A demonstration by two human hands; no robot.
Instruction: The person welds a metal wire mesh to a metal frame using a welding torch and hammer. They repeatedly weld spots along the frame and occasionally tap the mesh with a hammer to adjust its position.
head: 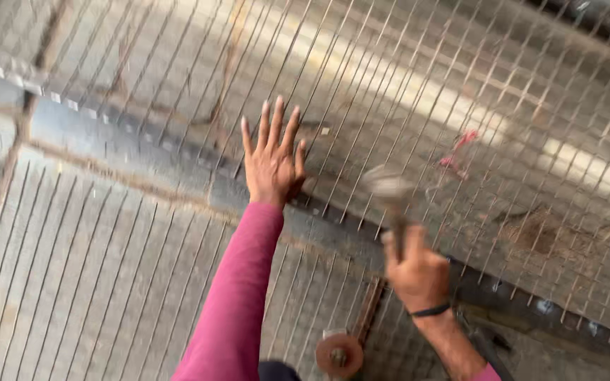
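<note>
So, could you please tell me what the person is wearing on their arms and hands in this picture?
Both hands are bare, with no gloves. The left arm is covered down to the wrist by a long magenta-pink sleeve. The left hand shows no ring or band that I can make out. The right hand has a thin dark band around the wrist, and the forearm is bare, with a bit of the same pink sleeve at the frame's bottom edge.
</note>
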